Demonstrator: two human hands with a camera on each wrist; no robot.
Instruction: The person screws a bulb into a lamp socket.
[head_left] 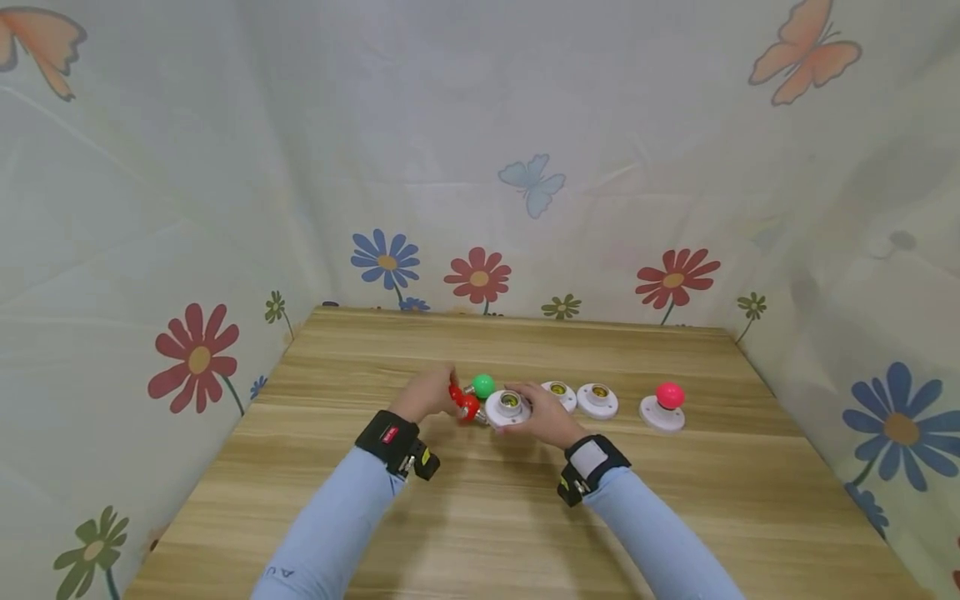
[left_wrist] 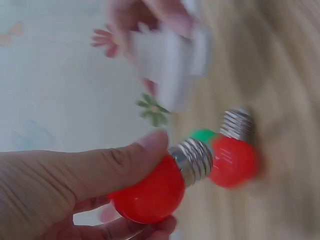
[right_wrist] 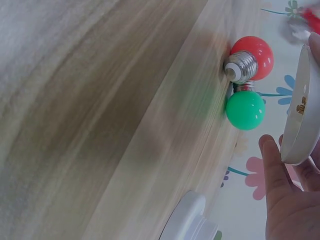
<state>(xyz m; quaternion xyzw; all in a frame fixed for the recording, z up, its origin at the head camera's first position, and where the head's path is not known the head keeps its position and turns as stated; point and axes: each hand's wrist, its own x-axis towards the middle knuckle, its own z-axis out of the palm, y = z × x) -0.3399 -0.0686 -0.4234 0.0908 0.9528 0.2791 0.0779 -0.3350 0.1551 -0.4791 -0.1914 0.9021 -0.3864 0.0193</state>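
We grip a red bulb (left_wrist: 150, 192) in our left hand (head_left: 426, 393), just above the table (head_left: 480, 517); our right hand (head_left: 546, 417) clasps a white lamp socket (head_left: 508, 407) beside it. Another red bulb (right_wrist: 252, 57) and a green bulb (right_wrist: 245, 110) lie touching.

Head high; wrists close, sharing bulbs (right_wrist: 245, 110)

Bulbs and lamp sockets laid out in a row across the middle of a table (head_left: 480, 533).

My left hand (head_left: 427, 393) holds a bulb (left_wrist: 150, 192) at the left end of the row; a second bulb (right_wrist: 250, 59) and a third (right_wrist: 245, 109) lie touching on the table just beyond it. My right hand (head_left: 542, 417) holds a socket (head_left: 508, 407) just right of them. Further right sit two more sockets (head_left: 558, 393) (head_left: 597, 400), then a fourth (head_left: 662, 415) with a bulb (head_left: 670, 394) standing in it.
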